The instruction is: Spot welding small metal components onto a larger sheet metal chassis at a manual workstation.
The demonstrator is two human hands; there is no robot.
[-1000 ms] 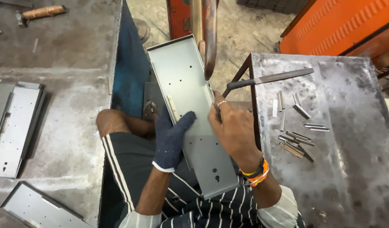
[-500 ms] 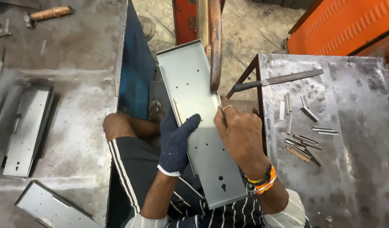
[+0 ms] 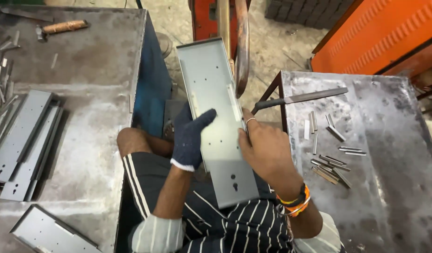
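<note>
The left hand (image 3: 190, 138), in a dark blue glove with a white cuff, lies on the left edge of a long grey metal tray (image 3: 216, 117); its grip is closed on that edge, thumb stretched across the flat face. The right hand (image 3: 267, 150) is bare, with a ring on one finger and an orange band at the wrist — it clasps the tray's right rim, fingers curled over the raised lip. Between the two hands the tray lies lengthwise over the person's lap, its near end with a keyhole cut resting above the striped shirt, its far end pointing toward a red machine frame (image 3: 211, 21) and a bent metal bar (image 3: 241, 47).

Just right of the right hand stands a worn steel surface (image 3: 389, 187). On it lies a flat file (image 3: 300, 99) with a dark handle, its handle end near the right hand's fingers, and farther right a scatter of short metal strips (image 3: 330, 157). An orange panel (image 3: 380, 33) rises behind.

To the left, well apart from the hands, another grey surface (image 3: 84, 117) carries a stack of similar trays (image 3: 23, 143), one more tray (image 3: 49, 232) at the near edge, loose strips at the far left — and a wooden-handled hammer (image 3: 61, 28) at the back.
</note>
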